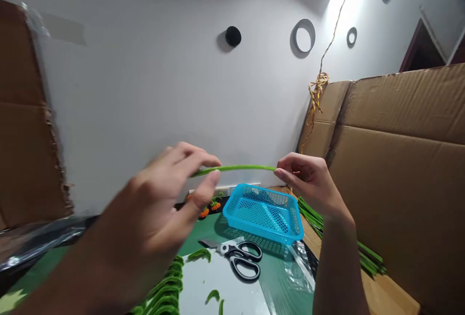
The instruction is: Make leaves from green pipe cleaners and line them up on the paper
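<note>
A thin green pipe cleaner (244,167) stretches between my two hands, bowed slightly upward. My right hand (310,177) pinches its right end between thumb and fingers. My left hand (170,191), smeared by motion, has its thumb and index finger around the left part, and the other fingers hide some of it. Below lie scissors (241,257) with black and grey handles, partly on a white board (203,281). Several curved fuzzy green pieces (165,288) sit in a row at the board's left, and a few short ones (213,295) are loose on it.
A blue perforated basket (259,230) stands on the green mat (203,230). Small orange pumpkin-like items (215,205) lie behind my left hand. Green pipe cleaners (368,257) are bundled at right beside a tall cardboard sheet (403,170). More cardboard (25,136) stands at left.
</note>
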The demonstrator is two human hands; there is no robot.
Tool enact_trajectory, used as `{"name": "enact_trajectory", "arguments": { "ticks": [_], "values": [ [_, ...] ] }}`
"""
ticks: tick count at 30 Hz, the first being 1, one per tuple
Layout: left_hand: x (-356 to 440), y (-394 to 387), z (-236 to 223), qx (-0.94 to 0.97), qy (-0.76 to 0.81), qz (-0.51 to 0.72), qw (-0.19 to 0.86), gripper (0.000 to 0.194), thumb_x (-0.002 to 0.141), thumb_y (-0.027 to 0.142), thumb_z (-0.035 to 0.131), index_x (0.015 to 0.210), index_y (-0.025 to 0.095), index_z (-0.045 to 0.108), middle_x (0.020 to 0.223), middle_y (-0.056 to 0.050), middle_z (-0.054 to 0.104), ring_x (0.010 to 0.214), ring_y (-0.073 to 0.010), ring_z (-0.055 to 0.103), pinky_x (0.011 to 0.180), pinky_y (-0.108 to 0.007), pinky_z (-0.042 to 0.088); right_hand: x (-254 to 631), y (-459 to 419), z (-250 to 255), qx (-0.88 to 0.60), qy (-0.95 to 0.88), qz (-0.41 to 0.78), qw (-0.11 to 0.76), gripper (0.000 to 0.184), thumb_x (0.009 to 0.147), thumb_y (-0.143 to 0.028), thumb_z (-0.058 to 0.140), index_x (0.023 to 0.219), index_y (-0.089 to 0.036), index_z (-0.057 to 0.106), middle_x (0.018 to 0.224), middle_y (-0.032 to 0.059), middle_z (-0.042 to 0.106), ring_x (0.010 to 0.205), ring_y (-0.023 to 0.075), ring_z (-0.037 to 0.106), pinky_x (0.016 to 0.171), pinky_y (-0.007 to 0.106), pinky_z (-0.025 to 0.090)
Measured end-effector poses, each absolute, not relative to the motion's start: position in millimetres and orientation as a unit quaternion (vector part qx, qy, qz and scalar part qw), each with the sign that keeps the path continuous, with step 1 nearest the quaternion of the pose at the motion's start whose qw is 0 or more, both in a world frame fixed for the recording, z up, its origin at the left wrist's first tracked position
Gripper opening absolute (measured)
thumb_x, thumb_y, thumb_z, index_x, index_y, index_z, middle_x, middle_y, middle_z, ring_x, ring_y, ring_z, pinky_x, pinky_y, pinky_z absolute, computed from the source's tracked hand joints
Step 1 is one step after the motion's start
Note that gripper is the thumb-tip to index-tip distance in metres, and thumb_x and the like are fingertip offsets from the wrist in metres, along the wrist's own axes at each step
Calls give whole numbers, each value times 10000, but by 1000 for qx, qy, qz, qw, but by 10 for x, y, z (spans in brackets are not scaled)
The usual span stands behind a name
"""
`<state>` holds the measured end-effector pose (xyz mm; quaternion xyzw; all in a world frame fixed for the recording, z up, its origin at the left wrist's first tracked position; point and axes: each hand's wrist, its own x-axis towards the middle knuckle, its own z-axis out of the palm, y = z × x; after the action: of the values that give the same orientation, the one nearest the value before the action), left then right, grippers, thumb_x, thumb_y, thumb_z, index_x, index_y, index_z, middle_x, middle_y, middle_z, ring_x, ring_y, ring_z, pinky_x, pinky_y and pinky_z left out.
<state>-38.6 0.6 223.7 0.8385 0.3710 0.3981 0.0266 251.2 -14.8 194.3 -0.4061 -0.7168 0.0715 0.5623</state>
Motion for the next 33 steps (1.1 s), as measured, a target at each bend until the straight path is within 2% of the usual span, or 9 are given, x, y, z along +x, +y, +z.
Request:
{"name": "enact_trajectory", "arguments": {
  "ticks": [4,7,10,12,16,19,22,27,33],
  "values": [
    [-306,-5,2204,855,368,351,99,447,1055,552,415,831,251,657,802,-12,684,750,-217,611,695,-335,489,2511,88,1911,-388,-717,155,557,372,966,-491,725,772,-183,645,681,-29,480,602,109,406,516,246,331],
    [-323,55,2163,847,370,353,147,499,1052,601,410,780,240,620,721,-1,646,691,-201,591,637,-309,478,2522,224,1858,-294,-726,260,565,443,964,-538,699,708,-192,595,747,14,545,669,143,483,587,273,436],
    [-284,98,2141,836,380,352,183,534,1057,623,399,753,229,593,731,1,639,703,-191,579,637,-290,477,2461,323,1794,-194,-677,346,620,441,944,-539,705,680,-213,571,962,88,643,880,220,626,761,366,575],
    [-224,120,2128,824,387,348,222,521,1062,614,411,792,229,636,791,-3,680,777,-200,611,717,-298,507,2377,367,1754,-136,-632,402,648,398,913,-529,742,697,-233,588,1065,98,684,1074,282,671,876,436,609],
    [-75,195,2018,801,352,351,334,443,1054,569,505,929,227,757,948,-30,770,974,-236,683,910,-344,519,2158,407,1668,-28,-582,456,673,237,920,-487,741,794,-291,697,1261,63,739,1351,318,611,1103,548,532],
    [39,272,1852,770,242,332,487,448,1053,534,534,970,176,789,969,-81,811,957,-241,738,903,-355,550,2022,405,1607,-26,-599,450,661,136,890,-466,785,888,-335,750,1369,39,723,1411,329,575,1190,604,442],
    [146,317,1710,753,176,311,553,472,1062,505,532,973,138,815,958,-125,828,907,-246,765,869,-365,576,1954,383,1591,-21,-612,447,652,185,840,-482,843,827,-336,729,1383,17,724,1428,343,564,1199,609,432],
    [250,229,1677,711,143,276,630,447,1055,479,558,870,136,779,845,-132,829,799,-244,795,826,-364,613,2005,263,1673,-44,-610,426,667,77,970,-416,736,962,-340,730,1156,40,779,1151,289,744,1005,507,613],
    [224,125,1734,686,138,278,658,474,1045,524,554,886,127,760,903,-167,835,717,-220,788,705,-315,608,2190,82,1772,-41,-596,435,674,161,1050,-326,611,1004,-241,740,1247,93,768,1110,263,765,956,433,647]
  ]
}}
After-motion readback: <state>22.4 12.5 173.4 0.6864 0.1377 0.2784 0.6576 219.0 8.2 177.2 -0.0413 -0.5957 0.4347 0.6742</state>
